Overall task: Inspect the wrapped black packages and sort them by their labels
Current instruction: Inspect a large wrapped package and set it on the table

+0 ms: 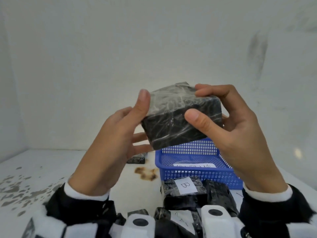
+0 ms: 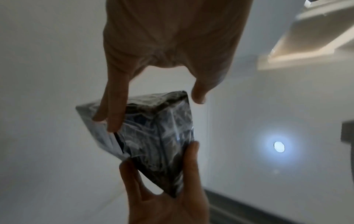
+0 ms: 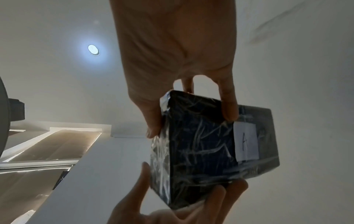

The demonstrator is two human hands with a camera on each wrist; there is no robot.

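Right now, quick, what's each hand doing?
Left hand: holding the plastic-wrapped black rectangular package, thumb on top, fingers underneath.
Right hand: gripping the same package from the other side.

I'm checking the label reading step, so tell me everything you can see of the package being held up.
The held package is a black rectangular block wrapped in crinkled, shiny clear film. It is lifted above the table and tilted, one corner pointing down. The left hand and right hand hold it from opposite sides. A white paper label under the film, seen in the right wrist view, carries a handwritten mark that looks like an A; that face is turned away from the head camera.
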